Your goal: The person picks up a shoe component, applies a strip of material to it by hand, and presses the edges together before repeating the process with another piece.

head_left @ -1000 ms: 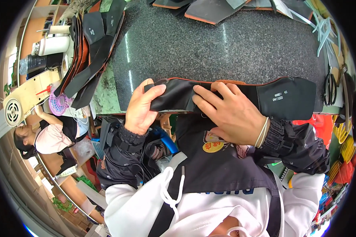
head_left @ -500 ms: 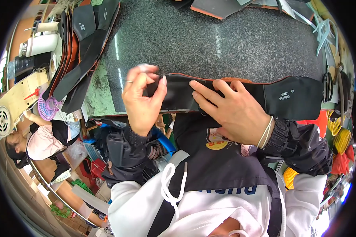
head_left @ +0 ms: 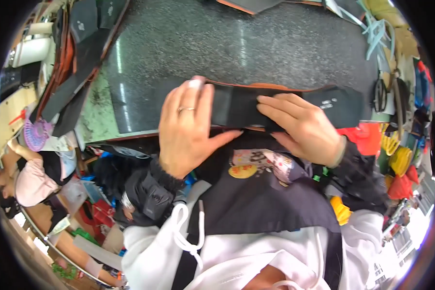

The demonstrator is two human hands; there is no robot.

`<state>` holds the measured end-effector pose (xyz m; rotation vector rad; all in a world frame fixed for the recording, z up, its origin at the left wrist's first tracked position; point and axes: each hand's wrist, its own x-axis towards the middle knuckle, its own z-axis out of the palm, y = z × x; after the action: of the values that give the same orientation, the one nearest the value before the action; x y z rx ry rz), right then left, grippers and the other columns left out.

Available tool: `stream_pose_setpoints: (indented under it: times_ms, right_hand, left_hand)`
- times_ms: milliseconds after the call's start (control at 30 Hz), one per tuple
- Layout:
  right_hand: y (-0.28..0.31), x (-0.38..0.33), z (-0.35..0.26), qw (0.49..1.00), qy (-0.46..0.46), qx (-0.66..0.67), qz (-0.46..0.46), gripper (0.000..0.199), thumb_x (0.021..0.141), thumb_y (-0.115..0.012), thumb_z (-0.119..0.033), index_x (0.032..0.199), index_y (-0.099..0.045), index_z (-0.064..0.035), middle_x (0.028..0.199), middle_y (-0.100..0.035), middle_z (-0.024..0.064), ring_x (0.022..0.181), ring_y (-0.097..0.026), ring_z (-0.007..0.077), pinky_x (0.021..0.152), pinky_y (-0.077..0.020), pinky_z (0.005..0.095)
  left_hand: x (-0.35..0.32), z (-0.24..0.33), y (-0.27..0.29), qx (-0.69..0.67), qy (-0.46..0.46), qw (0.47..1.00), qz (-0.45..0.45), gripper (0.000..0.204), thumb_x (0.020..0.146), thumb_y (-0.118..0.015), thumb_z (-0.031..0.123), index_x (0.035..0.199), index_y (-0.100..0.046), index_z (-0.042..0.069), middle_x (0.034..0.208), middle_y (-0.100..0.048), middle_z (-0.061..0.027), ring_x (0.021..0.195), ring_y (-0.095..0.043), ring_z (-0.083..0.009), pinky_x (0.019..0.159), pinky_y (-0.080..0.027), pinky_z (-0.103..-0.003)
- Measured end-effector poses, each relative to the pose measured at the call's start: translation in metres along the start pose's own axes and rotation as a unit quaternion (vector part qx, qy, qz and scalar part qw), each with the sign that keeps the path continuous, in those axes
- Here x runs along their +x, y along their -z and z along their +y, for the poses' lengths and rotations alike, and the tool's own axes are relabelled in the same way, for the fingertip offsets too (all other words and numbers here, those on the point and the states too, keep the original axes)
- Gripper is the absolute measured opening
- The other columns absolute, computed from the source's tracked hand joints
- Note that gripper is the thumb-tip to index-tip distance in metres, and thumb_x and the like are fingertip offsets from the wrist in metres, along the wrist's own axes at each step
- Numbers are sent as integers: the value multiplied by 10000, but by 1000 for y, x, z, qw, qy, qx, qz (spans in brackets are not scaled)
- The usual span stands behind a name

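A long black leather-like strip (head_left: 242,104) with an orange far edge lies across the near side of the dark speckled work slab (head_left: 193,46). On its left part rests my left hand (head_left: 184,128), fingers stretched flat over the top and thumb spread along the near edge. Further right, my right hand (head_left: 308,123) lies on the strip with its fingers straight and its thumb low by the near edge. The strip's right end, with pale printed marks, sticks out beyond that hand. Its left end is partly covered by my left hand.
Stacked black and orange-brown pieces (head_left: 77,63) lie at the left of the slab. Another dark piece (head_left: 251,4) is at the far edge. Pale blue straps (head_left: 377,36) hang at the far right. Beyond the left edge are a purple fan (head_left: 36,134) and a seated person (head_left: 34,181).
My left hand has gone from a raised, curled pose at the strip's left end to lying flat on it. My right hand stays on the strip. The whole view has shifted slightly.
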<state>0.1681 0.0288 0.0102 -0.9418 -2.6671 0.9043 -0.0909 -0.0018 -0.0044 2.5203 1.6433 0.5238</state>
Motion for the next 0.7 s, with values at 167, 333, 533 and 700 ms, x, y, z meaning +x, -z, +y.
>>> stream_pose_setpoints:
  times_ms: [167, 333, 533, 700]
  right_hand:
    - [10, -26, 29, 971, -62, 219, -77, 559, 750, -714, -117, 1274, -575, 20, 1405, -520, 151, 1221, -541, 306, 1045, -428, 445]
    - [-6, -45, 10, 999, 2, -29, -39, 602, 740, -686, -104, 1320, -562, 0, 1451, -490, 138, 1296, -509, 288, 1082, -400, 426]
    - [-23, -72, 33, 995, 29, -93, 35, 656, 725, -666, -106, 1363, -537, -28, 1478, -473, 116, 1369, -458, 265, 1094, -397, 424]
    - [-18, -96, 41, 992, 35, -109, 58, 634, 733, -660, -87, 1353, -544, -24, 1455, -500, 118, 1350, -479, 268, 1082, -411, 416]
  left_hand:
    - [18, 26, -26, -128, -198, 971, -45, 398, 779, -644, 133, 1116, -643, -78, 1084, -656, -162, 1098, -594, -331, 975, -479, -416]
    - [26, 36, -13, 1, -275, 959, -64, 366, 732, -608, 102, 1042, -676, -80, 1046, -676, -174, 1092, -607, -315, 986, -483, -404]
    - [16, 54, -26, 2, -297, 952, -70, 393, 733, -613, 79, 1093, -668, -69, 1107, -680, -190, 1059, -654, -310, 957, -533, -417]
    - [19, 54, -30, 38, -327, 941, -76, 400, 725, -608, 71, 1093, -666, -73, 1073, -687, -194, 1006, -673, -316, 936, -548, -419]
